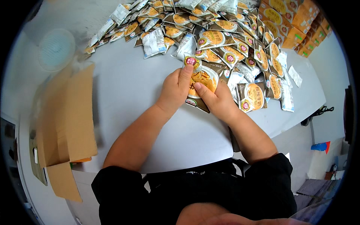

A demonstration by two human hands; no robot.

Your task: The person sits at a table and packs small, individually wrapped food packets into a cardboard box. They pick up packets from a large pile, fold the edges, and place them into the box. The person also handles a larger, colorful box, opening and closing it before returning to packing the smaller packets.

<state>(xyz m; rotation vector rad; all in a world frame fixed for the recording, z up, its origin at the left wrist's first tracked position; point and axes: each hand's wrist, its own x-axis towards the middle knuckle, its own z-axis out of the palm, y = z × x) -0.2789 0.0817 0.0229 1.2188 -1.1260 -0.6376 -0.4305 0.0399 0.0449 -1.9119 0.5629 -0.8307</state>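
Both hands hold one brown-and-orange printed plastic pouch (208,74) above the grey table, its printed face up. My left hand (175,87) grips its left side, thumb lying on the front near a red round emblem. My right hand (220,99) holds the lower right side, its thumb across the middle of the print. Just beyond the hands lies a large heap of like pouches (215,39), some with the silvery-white back up. A single pouch (251,97) rests face up at the right of my right hand.
An open cardboard box (80,118) stands at the left of the grey table (126,92). Orange printed cartons (295,25) are stacked at the back right. A crumpled white wrapper (295,76) lies on the right part of the table. A round translucent object (56,49) is at the far left.
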